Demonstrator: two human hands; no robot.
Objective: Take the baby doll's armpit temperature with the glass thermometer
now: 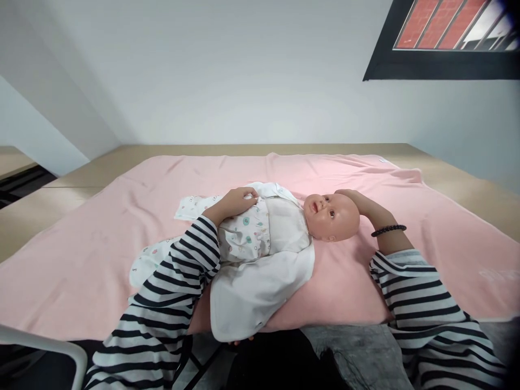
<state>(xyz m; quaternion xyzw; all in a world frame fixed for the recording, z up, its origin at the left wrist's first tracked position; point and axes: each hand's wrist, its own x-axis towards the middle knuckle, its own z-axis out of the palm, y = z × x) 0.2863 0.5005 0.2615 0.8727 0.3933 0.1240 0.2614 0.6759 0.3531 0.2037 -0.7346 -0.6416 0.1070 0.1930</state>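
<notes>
The doll (pixel 289 225) lies between the left hand (pixel 238 202), fingers bent over its pants (pixel 246 235), and the right hand (pixel 354 198), fingers hidden behind its head (pixel 337 216); I cannot tell either's grip.

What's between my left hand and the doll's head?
In the head-camera view, the waistband of the patterned pants and then the doll's white torso lie between your left hand and the doll's head.
</notes>
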